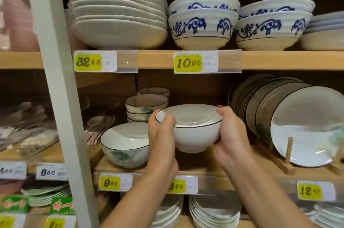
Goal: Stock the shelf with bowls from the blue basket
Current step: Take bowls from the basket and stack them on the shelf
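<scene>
Both hands grasp one white bowl with a thin black rim (189, 127), the left hand (162, 134) on its left side, the right hand (230, 131) on its right. The bowl sits upright, at or just above the wooden middle shelf (214, 164) near its front edge; contact is unclear. Just left stands a matching green-patterned bowl (124, 144), behind it a small bowl stack (145, 106), and to the right plates upright in a wooden rack (301, 127).

This is a shop selling tableware. Wooden shelves (279, 60) carry stacked bowls (202, 22) and plates (119, 15), with upright plates in a wooden rack (279, 160). Yellow price tags (188, 63) in clear holders line the shelves' front edges.
</scene>
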Demonstrator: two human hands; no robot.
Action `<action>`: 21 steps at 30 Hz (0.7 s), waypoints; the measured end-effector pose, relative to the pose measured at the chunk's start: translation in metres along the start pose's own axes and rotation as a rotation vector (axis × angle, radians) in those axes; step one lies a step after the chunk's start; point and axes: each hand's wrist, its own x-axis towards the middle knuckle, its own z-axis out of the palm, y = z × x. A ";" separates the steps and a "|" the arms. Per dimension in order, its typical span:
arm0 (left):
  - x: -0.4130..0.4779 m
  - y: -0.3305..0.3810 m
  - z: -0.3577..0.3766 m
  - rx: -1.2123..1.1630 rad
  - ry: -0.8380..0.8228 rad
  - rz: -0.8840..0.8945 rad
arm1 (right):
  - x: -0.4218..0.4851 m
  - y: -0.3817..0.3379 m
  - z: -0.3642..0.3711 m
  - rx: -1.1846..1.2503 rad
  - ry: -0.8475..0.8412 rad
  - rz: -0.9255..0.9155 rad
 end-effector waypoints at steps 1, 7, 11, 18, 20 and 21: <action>0.006 0.007 0.000 -0.012 0.004 -0.020 | 0.002 0.000 -0.004 -0.016 -0.059 -0.011; 0.043 0.043 -0.001 -0.089 -0.073 -0.286 | 0.031 -0.017 -0.021 0.030 -0.404 0.199; 0.047 0.041 0.008 -0.073 -0.182 -0.413 | 0.043 -0.016 -0.018 0.100 -0.511 0.434; 0.048 0.032 0.014 -0.130 -0.059 -0.373 | 0.055 -0.010 -0.014 0.179 -0.356 0.438; 0.044 0.027 0.016 -0.203 -0.019 -0.254 | 0.056 -0.010 -0.013 0.208 -0.328 0.387; 0.039 0.023 0.017 -0.228 -0.003 -0.178 | 0.056 -0.010 -0.013 0.225 -0.319 0.365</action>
